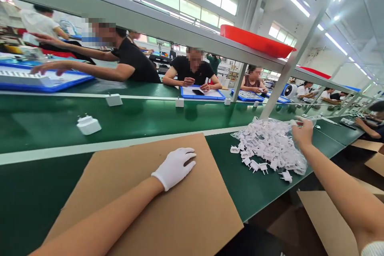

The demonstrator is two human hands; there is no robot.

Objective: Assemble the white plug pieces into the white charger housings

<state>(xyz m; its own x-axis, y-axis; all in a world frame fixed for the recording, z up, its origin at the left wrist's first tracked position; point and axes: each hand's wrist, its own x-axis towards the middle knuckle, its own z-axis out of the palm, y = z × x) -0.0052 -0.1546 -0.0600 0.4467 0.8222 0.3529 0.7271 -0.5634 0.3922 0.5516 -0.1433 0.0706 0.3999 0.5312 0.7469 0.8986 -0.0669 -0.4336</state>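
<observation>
Many white plugs (270,148) lie heaped on the tabletop (246,192). Right hand (303,133): fingers grip their clear bag (310,119). Gloved left hand (175,167) lies flat, released, on cardboard (168,216). Plugs look light and rigid; the bag looks slippery, best held at its rim.

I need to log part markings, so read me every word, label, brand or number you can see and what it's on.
No text is readable.
White charger, plug pieces, clear bag, cardboard sheet, red bin: no print visible.
Blue trays across the belt: any marks too small and blurred to read.
</observation>
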